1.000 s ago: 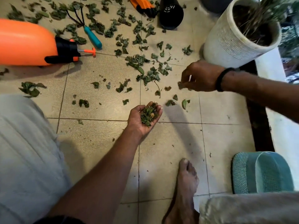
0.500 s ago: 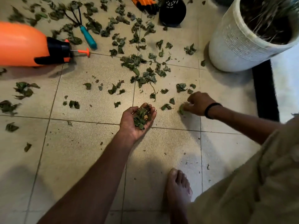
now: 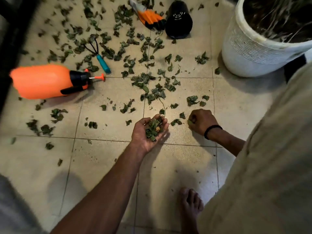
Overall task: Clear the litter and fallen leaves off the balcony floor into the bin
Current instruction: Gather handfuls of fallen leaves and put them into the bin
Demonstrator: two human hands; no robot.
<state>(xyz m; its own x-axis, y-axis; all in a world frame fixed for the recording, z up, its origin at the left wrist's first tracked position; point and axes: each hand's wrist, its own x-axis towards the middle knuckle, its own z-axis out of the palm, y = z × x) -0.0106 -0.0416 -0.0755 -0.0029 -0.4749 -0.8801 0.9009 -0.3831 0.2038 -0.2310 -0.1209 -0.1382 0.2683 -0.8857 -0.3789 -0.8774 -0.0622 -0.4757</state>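
Dry green leaves (image 3: 143, 81) lie scattered over the beige tiled floor (image 3: 104, 166), thickest toward the top. My left hand (image 3: 145, 134) is turned palm up just above the floor and cups a small heap of gathered leaves (image 3: 154, 127). My right hand (image 3: 200, 121), with a black band at the wrist, is down on the tile to the right of it, fingers curled and pinching a leaf (image 3: 189, 122). One loose leaf (image 3: 175, 122) lies between the two hands. No bin is in view.
An orange spray bottle (image 3: 42, 81) lies on its side at the left, a teal-handled hand rake (image 3: 99, 56) beyond it. Orange gloves (image 3: 148, 16) and a black pot (image 3: 179, 22) lie at the top. A large white planter (image 3: 253, 51) stands top right. My bare foot (image 3: 190, 205) is below.
My right hand came down from near the planter to the floor beside my left hand and closed on a leaf. My left hand kept its heap of leaves and stayed put.
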